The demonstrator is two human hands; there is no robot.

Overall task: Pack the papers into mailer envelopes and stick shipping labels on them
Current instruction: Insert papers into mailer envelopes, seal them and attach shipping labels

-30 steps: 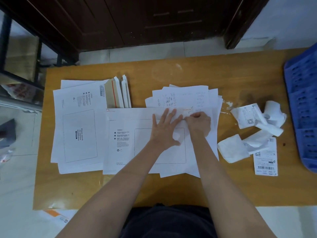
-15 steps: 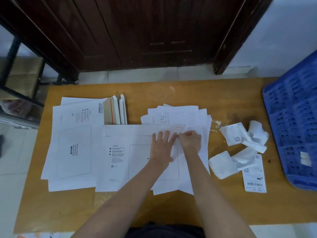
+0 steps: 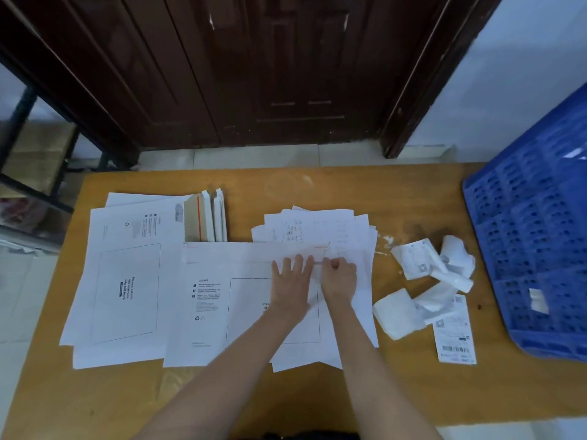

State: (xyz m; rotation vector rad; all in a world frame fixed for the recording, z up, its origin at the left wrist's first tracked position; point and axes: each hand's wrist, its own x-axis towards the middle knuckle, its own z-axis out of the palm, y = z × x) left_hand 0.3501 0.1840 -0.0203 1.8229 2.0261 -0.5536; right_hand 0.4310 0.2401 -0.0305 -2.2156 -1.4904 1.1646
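Note:
A white mailer envelope [image 3: 216, 300] lies flat in the middle of the wooden table [image 3: 317, 398], partly over a pile of written papers [image 3: 317, 227]. My left hand [image 3: 290, 285] presses flat on the envelope near its top edge, fingers straight. Right beside it, my right hand [image 3: 340, 281] has its fingers curled and pinches a thin strip at the envelope's flap edge. A stack of more white mailers [image 3: 127, 281] lies to the left. Shipping labels [image 3: 455, 331] and crumpled backing paper [image 3: 444, 265] lie to the right.
Several folded cardboard mailers [image 3: 203, 220] stand behind the left stack. A blue plastic crate [image 3: 533, 249] stands on the table's right end. A dark wooden door [image 3: 254, 74] is beyond the table, and a black metal rack [image 3: 28, 173] stands at the far left.
The camera has tilted up, so the table sits lower in view. Both hands stay on the envelope's top edge, the right hand still pinching the strip.

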